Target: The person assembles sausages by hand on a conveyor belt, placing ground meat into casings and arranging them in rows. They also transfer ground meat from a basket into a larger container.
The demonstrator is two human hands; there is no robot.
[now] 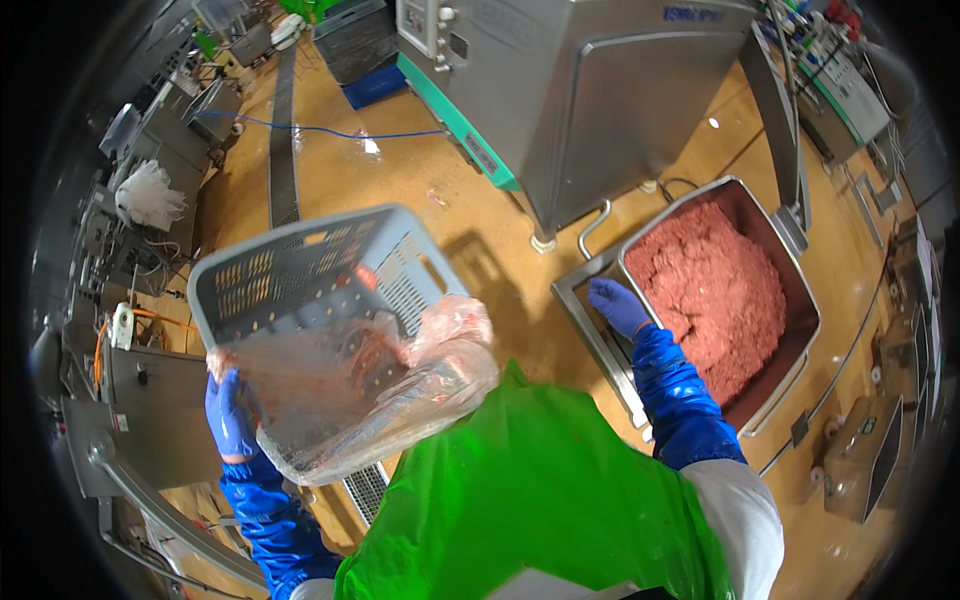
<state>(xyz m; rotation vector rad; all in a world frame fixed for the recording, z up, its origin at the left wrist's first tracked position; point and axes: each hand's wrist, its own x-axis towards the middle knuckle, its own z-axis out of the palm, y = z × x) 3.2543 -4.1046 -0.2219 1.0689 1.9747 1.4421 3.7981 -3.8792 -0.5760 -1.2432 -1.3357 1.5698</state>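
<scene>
My left hand (pixel 229 414), in a purple-blue glove, grips the near left corner of a grey plastic crate (pixel 203 287) with perforated walls. A clear plastic liner (pixel 420 427) is bunched over the crate's near side and is pinched under that hand too. Reddish smears and small scraps of meat show inside the crate and on the liner. On the right, my right hand (pixel 618 306) is curled beside the left rim of a steel tub (pixel 810 330), with nothing visible in it. A large heap of minced meat (pixel 710 290) lies in the tub.
A large steel machine (pixel 640 110) with a green lower band stands ahead. A blue hose (pixel 330 131) crosses the wet tan floor near a drain channel (pixel 283 150). Dark and blue crates (pixel 357 45) are behind it. Steel equipment lines both sides; a floor grate (pixel 367 492) lies near me.
</scene>
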